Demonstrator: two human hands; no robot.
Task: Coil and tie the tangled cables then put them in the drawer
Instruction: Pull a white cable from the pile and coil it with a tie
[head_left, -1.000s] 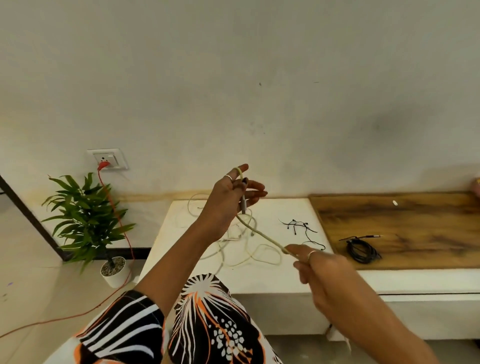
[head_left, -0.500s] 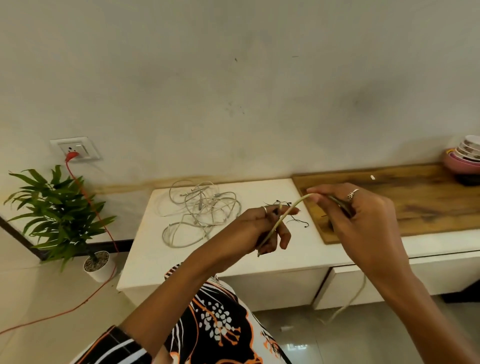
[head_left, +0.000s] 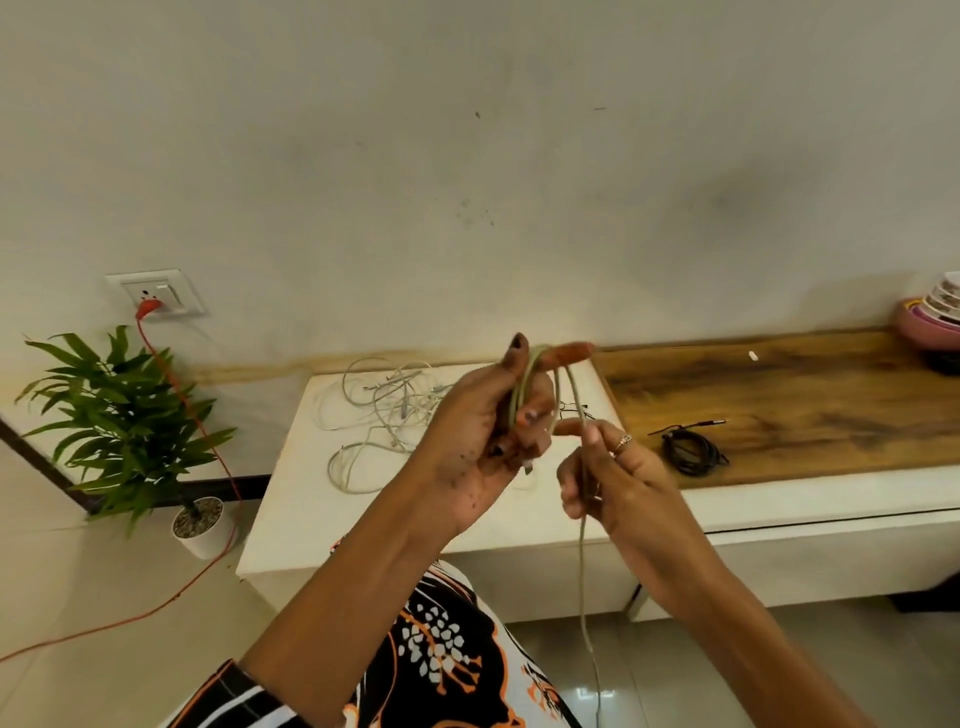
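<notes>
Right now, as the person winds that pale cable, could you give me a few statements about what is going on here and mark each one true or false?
1. The left hand holds loops of the beige cable. True.
2. The right hand is empty. False: it pinches the beige cable, which hangs down below it.
3. A coiled black cable lies on the wooden board. True.
4. The tangle of white cables is already in the drawer. False: it lies on the white cabinet top.
5. The potted plant stands on the cabinet. False: it stands on the floor to the left.
</notes>
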